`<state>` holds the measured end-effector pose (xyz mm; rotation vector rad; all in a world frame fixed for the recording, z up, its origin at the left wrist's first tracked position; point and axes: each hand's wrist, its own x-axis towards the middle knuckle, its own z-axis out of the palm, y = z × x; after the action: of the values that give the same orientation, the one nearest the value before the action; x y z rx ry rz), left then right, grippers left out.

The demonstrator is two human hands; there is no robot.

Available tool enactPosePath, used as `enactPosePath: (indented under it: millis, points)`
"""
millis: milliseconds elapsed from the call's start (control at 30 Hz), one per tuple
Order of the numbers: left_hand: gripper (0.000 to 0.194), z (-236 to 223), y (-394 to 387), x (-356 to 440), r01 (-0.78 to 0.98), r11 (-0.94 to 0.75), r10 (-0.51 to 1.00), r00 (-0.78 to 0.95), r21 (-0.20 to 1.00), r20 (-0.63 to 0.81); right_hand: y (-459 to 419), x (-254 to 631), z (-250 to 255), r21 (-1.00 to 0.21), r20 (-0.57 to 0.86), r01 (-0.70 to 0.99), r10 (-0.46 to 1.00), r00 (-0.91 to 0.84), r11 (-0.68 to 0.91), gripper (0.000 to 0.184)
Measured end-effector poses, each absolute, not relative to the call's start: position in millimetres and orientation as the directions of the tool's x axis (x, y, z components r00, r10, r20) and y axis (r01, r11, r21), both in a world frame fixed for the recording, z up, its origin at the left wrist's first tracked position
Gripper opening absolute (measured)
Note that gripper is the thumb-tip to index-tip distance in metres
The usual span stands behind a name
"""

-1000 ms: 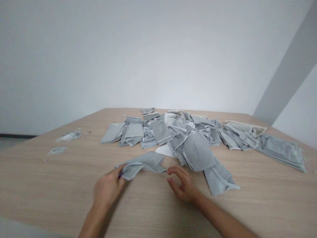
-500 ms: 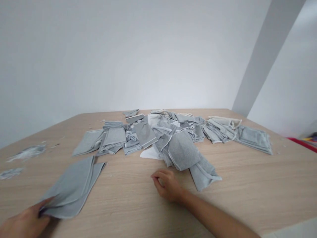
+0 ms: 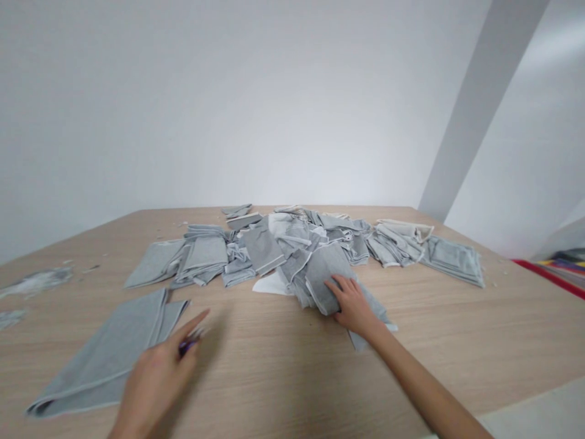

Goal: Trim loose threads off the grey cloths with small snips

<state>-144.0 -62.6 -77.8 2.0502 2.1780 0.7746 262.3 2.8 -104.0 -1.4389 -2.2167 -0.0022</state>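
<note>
My left hand (image 3: 158,369) is above the table at the lower left, index finger stretched forward. In its curled fingers is a small purple tool with metal tips (image 3: 186,346), which looks like thread snips, partly hidden by the hand. Beside and behind that hand, a folded grey cloth (image 3: 109,347) lies flat on the table. My right hand (image 3: 354,303) grips the near right side of another folded grey cloth (image 3: 323,268), fingers on top and thumb low at its edge. This cloth rests on the front of the heap, over a further grey cloth (image 3: 359,341).
A heap of grey and white cloths (image 3: 290,228) spreads across the table (image 3: 256,378). Folded stacks lie at its left (image 3: 205,253) and right (image 3: 450,259). Thread scraps (image 3: 39,281) sit at the far left. A wall (image 3: 283,110) stands behind.
My left hand has let go of the folded cloth at the left and moved right, over the table. My right hand has moved right and forward onto a cloth of the heap.
</note>
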Motion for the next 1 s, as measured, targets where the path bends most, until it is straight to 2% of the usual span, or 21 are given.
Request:
enactPosePath:
  millis: [67, 133, 233, 333, 467, 533, 600, 700, 833, 900, 933, 1000]
  points:
    - [0.049, -90.2, -58.0, -105.2, 0.906, -0.098, 0.966, -0.013, 0.413, 0.258, 7.6, 265.8, -111.6, -0.303, 0.428, 0.846, 0.856, -0.289, 0.438, 0.073]
    - [0.047, -103.6, -55.6, -77.7, 0.842, -0.197, 0.967, 0.081, 0.502, 0.243, 12.8, 266.6, -114.3, -0.365, 0.485, 0.81, 0.836, -0.256, 0.46, 0.065]
    - [0.045, -119.2, -54.8, -61.3, 0.756, -0.278, 0.951, 0.127, 0.592, 0.283, 20.0, 270.9, -105.8, -0.414, 0.539, 0.778, 0.816, -0.209, 0.473, 0.061]
    - [0.045, -126.8, -55.6, -65.8, 0.717, -0.276, 0.948, 0.092, 0.64, 0.306, 21.7, 279.9, -81.2, -0.438, 0.615, 0.751, 0.774, -0.149, 0.493, 0.057]
    - [0.047, -128.4, -55.7, -78.6, 0.671, -0.235, 0.945, -0.013, 0.703, 0.328, 3.9, 282.6, -36.5, -0.414, 0.818, 0.64, 0.574, -0.051, 0.647, 0.056]
    - [0.051, -126.9, -55.6, -81.5, 0.65, -0.205, 0.94, -0.078, 0.732, 0.333, -13.1, 275.3, -22.1, -0.396, 0.862, 0.574, 0.506, -0.038, 0.717, 0.053]
    - [0.055, -124.9, -56.9, -81.5, 0.625, -0.179, 0.935, -0.133, 0.76, 0.329, -31.6, 263.7, -19.1, -0.428, 0.863, 0.5, 0.505, -0.021, 0.753, 0.047]
    - [0.059, -122.6, -63.6, -77.5, 0.553, -0.167, 0.943, -0.153, 0.817, 0.296, -55.6, 246.2, -29.8, -0.542, 0.802, 0.397, 0.597, -0.017, 0.741, 0.037]
    - [0.071, -115.0, -79.0, -62.6, 0.44, -0.201, 0.977, 0.03, 0.875, 0.21, -75.5, 234.4, -27.1, -0.729, 0.683, 0.204, 0.714, 0.153, 0.653, 0.027]
    - [0.08, -104.7, -86.5, -48.4, 0.386, -0.222, 0.974, 0.129, 0.895, 0.186, -80.5, 232.1, -6.1, -0.765, 0.641, 0.122, 0.73, 0.236, 0.632, 0.023]
    - [0.084, -97.5, -90.1, -39.7, 0.365, -0.227, 0.971, 0.151, 0.903, 0.183, -82.0, 230.8, 7.9, -0.759, 0.648, 0.133, 0.72, 0.249, 0.637, 0.021]
    - [0.094, -80.8, -97.8, -20.2, 0.318, -0.24, 0.967, 0.163, 0.917, 0.197, -83.6, 226.2, 37.1, -0.687, 0.727, 0.276, 0.645, 0.235, 0.672, 0.022]
